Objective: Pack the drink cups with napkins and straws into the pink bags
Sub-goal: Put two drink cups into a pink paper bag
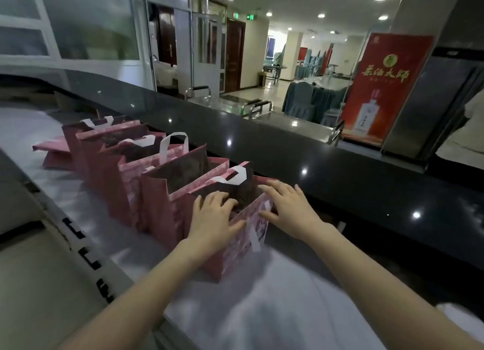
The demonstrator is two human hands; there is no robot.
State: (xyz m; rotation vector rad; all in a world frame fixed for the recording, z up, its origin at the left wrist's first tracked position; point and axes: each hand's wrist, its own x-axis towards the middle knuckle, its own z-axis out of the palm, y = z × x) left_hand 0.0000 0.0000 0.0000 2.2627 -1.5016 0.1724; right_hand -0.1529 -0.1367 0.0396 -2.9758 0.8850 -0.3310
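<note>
The left forearm (146,279), entering from 7 o'clock, and the right forearm (366,268), entering from 4 o'clock, are bare to the frame edge. The left hand (213,216) and right hand (286,210) are bare too.

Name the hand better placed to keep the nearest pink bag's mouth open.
Left, probably. The left hand curls its fingers over the near rim of the nearest pink bag, thumb outside, so it grips. The right hand only rests spread fingers on the rim's right end, freer to leave.
</note>
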